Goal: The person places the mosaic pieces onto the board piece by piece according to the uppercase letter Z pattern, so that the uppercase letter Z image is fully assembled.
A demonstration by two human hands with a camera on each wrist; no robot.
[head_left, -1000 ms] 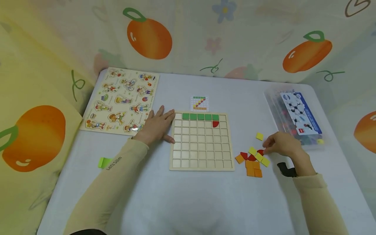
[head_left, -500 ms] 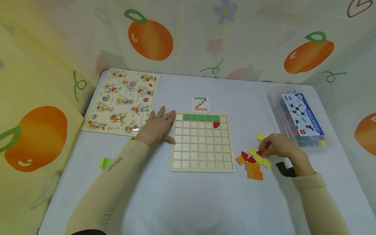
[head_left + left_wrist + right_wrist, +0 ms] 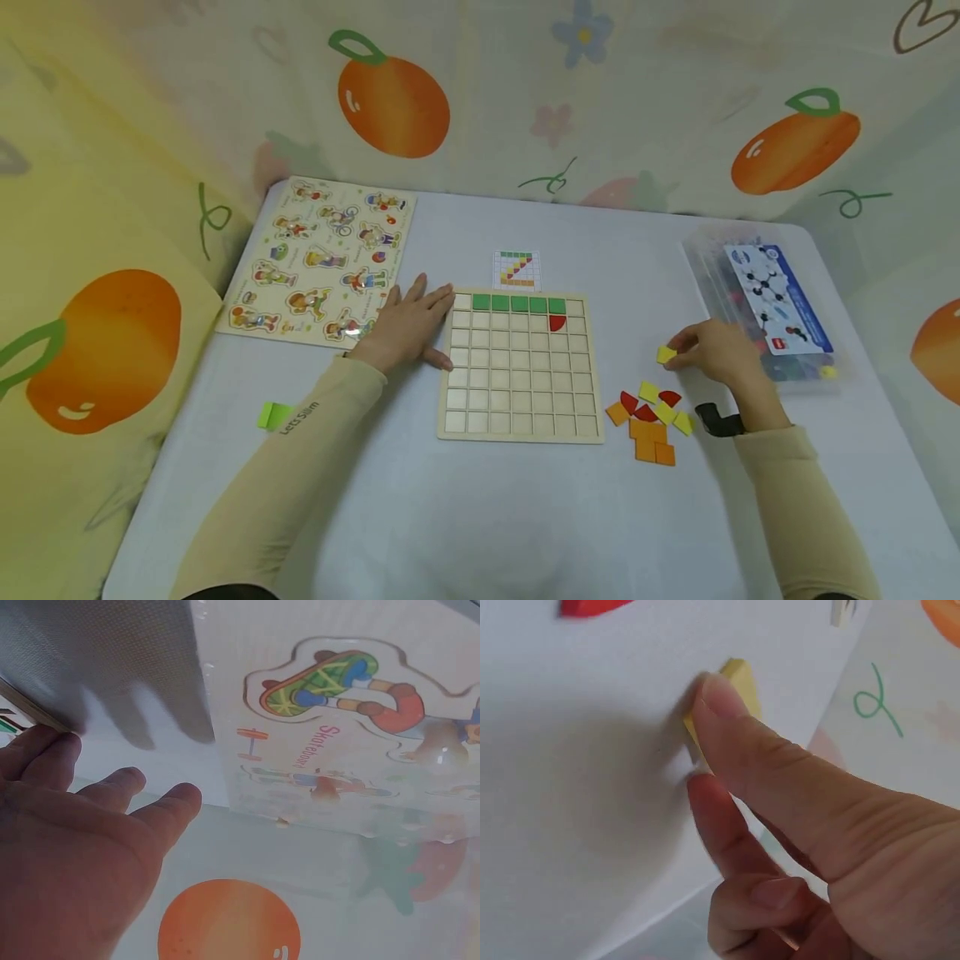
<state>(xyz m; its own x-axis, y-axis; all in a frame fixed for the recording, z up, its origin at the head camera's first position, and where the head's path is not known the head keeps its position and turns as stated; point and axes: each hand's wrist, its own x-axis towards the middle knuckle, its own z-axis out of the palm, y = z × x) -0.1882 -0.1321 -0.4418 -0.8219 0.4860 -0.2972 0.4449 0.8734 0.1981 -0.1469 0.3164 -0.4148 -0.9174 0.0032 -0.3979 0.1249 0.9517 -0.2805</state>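
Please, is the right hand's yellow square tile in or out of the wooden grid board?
Out: the right hand pinches the yellow square tile, apart from the wooden grid board.

Head: from your head, forward and down over the table (image 3: 480,508) to the curtain (image 3: 487,50), farthest off.
Left wrist: close by your left hand (image 3: 402,333), facing the puzzle (image 3: 337,727), curtain lowest in frame.
Right wrist: close on your right hand (image 3: 718,357), table left, curtain right.
Head and left share: left hand, puzzle.
Head and right share: right hand, yellow tile (image 3: 665,355).
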